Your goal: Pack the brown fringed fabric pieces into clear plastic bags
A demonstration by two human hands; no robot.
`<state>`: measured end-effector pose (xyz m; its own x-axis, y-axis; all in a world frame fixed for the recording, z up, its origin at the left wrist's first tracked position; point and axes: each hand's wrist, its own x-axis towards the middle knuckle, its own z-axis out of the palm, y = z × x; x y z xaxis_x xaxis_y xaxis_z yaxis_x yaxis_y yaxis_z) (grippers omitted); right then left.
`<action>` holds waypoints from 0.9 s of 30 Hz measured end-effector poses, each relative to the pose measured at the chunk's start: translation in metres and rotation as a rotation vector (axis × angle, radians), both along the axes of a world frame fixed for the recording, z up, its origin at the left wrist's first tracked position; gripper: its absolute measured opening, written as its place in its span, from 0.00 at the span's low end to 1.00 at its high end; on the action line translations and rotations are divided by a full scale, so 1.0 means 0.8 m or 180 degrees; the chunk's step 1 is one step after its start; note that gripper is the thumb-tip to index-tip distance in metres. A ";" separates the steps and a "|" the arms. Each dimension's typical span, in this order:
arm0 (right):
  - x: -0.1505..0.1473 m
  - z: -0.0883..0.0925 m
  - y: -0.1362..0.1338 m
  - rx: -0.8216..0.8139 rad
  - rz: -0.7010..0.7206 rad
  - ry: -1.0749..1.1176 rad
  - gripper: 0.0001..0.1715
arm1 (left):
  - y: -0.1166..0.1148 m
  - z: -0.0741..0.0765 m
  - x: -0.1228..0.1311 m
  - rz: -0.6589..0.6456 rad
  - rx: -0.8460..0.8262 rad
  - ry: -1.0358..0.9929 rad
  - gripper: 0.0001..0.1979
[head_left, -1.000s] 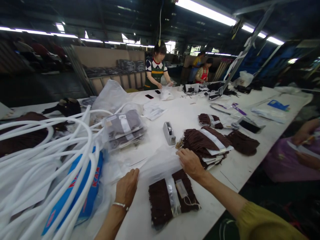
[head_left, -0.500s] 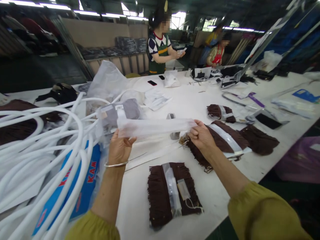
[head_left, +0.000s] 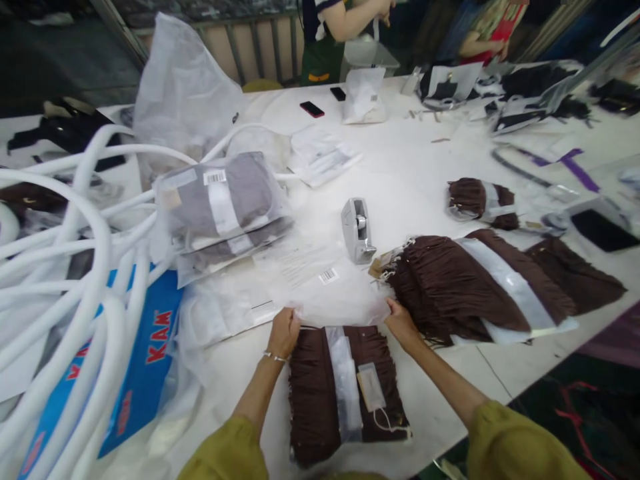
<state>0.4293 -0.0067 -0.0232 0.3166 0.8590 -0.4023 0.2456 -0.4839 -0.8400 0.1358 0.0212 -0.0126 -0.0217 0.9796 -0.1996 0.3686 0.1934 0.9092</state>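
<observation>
Between my two hands a clear plastic bag [head_left: 345, 303] with a barcode label is stretched out, just beyond a fringed dark brown bag [head_left: 314, 393]. My left hand [head_left: 284, 332] pinches its near left corner, fingers closed. At the opposite corner my right hand [head_left: 401, 324] grips the plastic, also closed. The brown bag lies flat with a pale band across it and a hang tag [head_left: 371, 387] on a white string. To the right of my right hand rests a stack of fringed brown bags [head_left: 440, 283], banded the same way. A grey tape dispenser [head_left: 357, 230] stands beyond the plastic.
Coils of white tubing [head_left: 103, 267] and a blue KAM packet [head_left: 145, 360] crowd the left. Grey bagged goods [head_left: 225, 200] lie beside them. Further back are a phone [head_left: 312, 109] and a white packet [head_left: 365, 97]. A co-worker [head_left: 330, 40] stands across the table [head_left: 410, 160].
Both hands have lowered the plastic bag toward me, and it now spreads open near the brown bag's far edge. The view has tilted downward.
</observation>
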 end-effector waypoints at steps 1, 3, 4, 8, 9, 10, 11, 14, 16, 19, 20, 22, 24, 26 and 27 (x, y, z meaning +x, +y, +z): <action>0.004 -0.003 -0.004 -0.0142 0.0102 -0.0189 0.13 | -0.007 -0.001 0.001 -0.0109 -0.0072 0.0093 0.14; 0.006 -0.002 -0.012 -0.0405 0.0241 -0.0340 0.16 | -0.025 -0.002 0.003 -0.0277 -0.0212 0.0216 0.17; 0.005 0.001 -0.016 -0.0503 0.0288 -0.0273 0.17 | -0.035 -0.002 0.002 -0.0333 -0.0295 0.0263 0.18; -0.003 0.013 -0.034 -0.0987 0.0343 0.0516 0.15 | -0.070 0.003 -0.007 -0.0422 -0.0876 0.0332 0.23; -0.004 0.016 -0.038 -0.1152 0.0277 0.0693 0.14 | -0.076 0.006 -0.010 -0.0428 -0.1040 0.0281 0.23; -0.005 0.018 -0.043 -0.1298 0.0177 0.0847 0.13 | -0.080 0.008 -0.013 -0.0415 -0.1174 0.0199 0.24; -0.007 0.021 -0.047 -0.1398 0.0053 0.0983 0.13 | -0.084 0.011 -0.016 -0.0365 -0.1272 0.0099 0.23; -0.013 0.028 -0.061 -0.1372 -0.0359 0.1239 0.11 | -0.090 0.018 -0.021 -0.0034 -0.1628 -0.0394 0.22; -0.019 0.031 -0.069 -0.1216 -0.0660 0.1274 0.12 | -0.095 0.020 -0.022 0.0244 -0.1987 -0.1003 0.21; -0.029 0.032 -0.079 -0.1026 -0.1205 0.1403 0.18 | -0.108 0.018 -0.021 0.0682 -0.2333 -0.1730 0.21; -0.032 0.032 -0.082 -0.0984 -0.1369 0.1451 0.19 | -0.114 0.017 -0.020 0.0847 -0.2321 -0.1777 0.22; -0.037 0.032 -0.088 -0.0925 -0.1589 0.1498 0.22 | -0.126 0.013 -0.020 0.1089 -0.2155 -0.1619 0.23; -0.040 0.033 -0.097 -0.0908 -0.1601 0.1409 0.23 | -0.136 0.012 -0.019 0.1155 -0.1957 -0.1195 0.21; -0.039 0.035 -0.109 -0.0889 -0.1377 0.1137 0.21 | -0.145 0.014 -0.020 0.1082 -0.1798 -0.0649 0.17; -0.037 0.036 -0.117 -0.0842 -0.1189 0.0940 0.20 | -0.148 0.015 -0.020 0.1025 -0.1712 -0.0410 0.16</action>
<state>0.3998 -0.1005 0.0059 0.4219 0.5670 -0.7075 -0.2115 -0.6972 -0.6849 0.1198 -0.0974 -0.0006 -0.2414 0.6901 -0.6822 0.1102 0.7180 0.6873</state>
